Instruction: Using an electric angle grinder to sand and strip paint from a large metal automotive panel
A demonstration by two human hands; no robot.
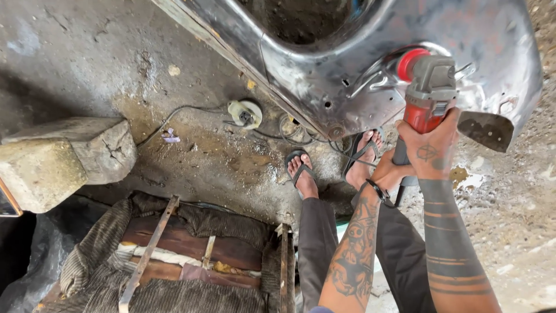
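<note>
Right hand (431, 152) clamped on red-and-grey angle grinder (427, 93), left hand (389, 171) closed on its lower grip. Pressed against dented bare-steel car body panel (370, 64); patch near disc ground bright, surrounding metal left dull, scorched.

My hands sit tight: the right hand (431, 148) and left hand (391, 171) hold the red grinder (427, 93) close to the big grey metal panel (347, 69), w/ no gap at the disc end. A flat metal flap (486, 130) sticks out just right of my right hand & blocks that side. Under the panel edge, cords (289, 132) and a round plug box (244, 113) lie on the floor (87, 64) near my feet (333, 165). Far left of the floor a stone block (63, 153) stands in the way. Bottom left, an old seat frame (191, 255) fills the room. The floor's top left part is open.
</note>
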